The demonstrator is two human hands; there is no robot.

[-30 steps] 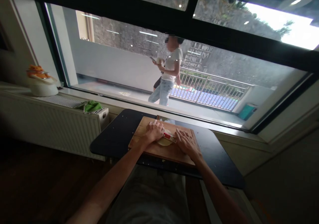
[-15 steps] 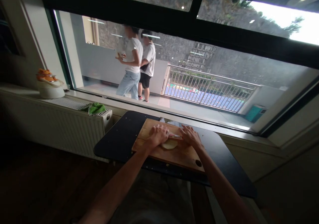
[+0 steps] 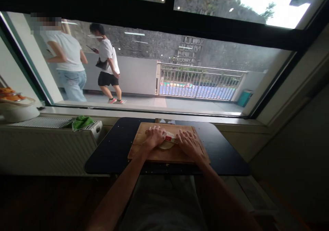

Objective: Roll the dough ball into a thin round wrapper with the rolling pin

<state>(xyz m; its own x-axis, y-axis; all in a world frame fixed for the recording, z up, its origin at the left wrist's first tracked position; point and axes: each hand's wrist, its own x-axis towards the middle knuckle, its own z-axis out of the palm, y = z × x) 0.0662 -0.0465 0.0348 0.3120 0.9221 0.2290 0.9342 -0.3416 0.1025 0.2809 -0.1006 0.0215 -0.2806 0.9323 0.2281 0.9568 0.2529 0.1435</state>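
We press our left hand and right hand palm-down, fingers spread, on the ends of the rolling pin. That way weight falls evenly on the dough beneath, mid cutting board on the table.

The one camera, worn on the person's head, looks forward and down from close above the lap, facing the far window, with the dark table and its cutting board near and central and a radiator at the left.
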